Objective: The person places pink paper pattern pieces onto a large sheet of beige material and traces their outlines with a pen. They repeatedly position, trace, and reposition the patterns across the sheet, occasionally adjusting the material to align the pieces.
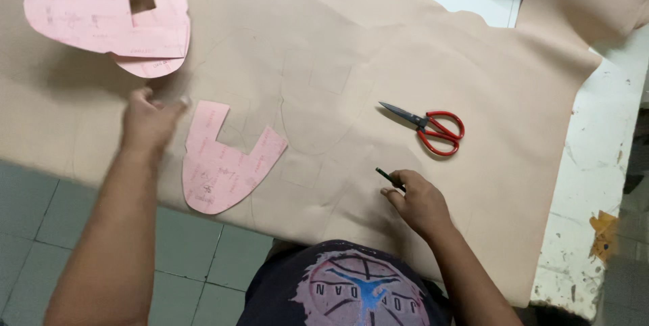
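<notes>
Far left, the stacked pink paper patterns (108,18) lie on the tan sheet (324,69), their markings too faint to make out. Below them the left hand (147,123) is motion-blurred; I cannot tell whether its grip is open or closed. Just right of it lies the U-shaped pink pattern (220,167), near the sheet's front edge over the floor. The right hand (419,201) pinches a dark pencil (389,177). Red-handled scissors (429,128) lie apart, bare sheet around them. The white tabletop (595,184) shows rightward.
</notes>
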